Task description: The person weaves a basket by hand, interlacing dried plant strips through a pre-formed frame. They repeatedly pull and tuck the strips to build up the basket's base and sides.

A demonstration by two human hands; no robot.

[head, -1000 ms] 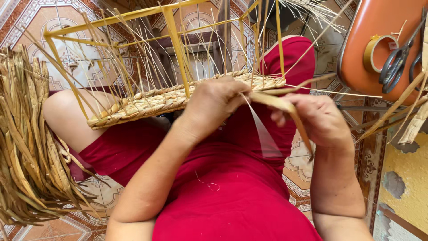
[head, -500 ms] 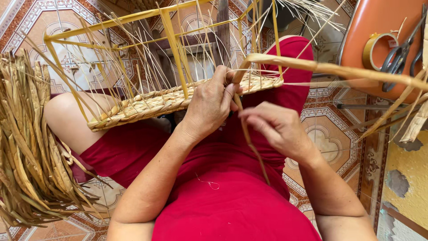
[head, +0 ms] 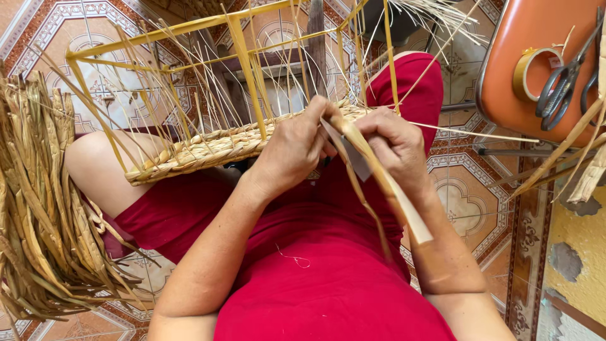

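Straw strand [head: 379,183] pinched between left hand [head: 293,148] and right hand [head: 394,142], both clenched on it, held taut against woven basket rim [head: 208,148] just beyond fingers.

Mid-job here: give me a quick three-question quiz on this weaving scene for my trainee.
1. True or false: both hands touch the flat straw strip at the woven rim.
2. What lies on the orange chair seat? A) tape roll and scissors B) hammer C) cup
3. On which side of the picture does the bundle of dried straw lie?

Key: 1 true: left hand and right hand pinch it. 2 A: tape roll, scissors. 3 left.
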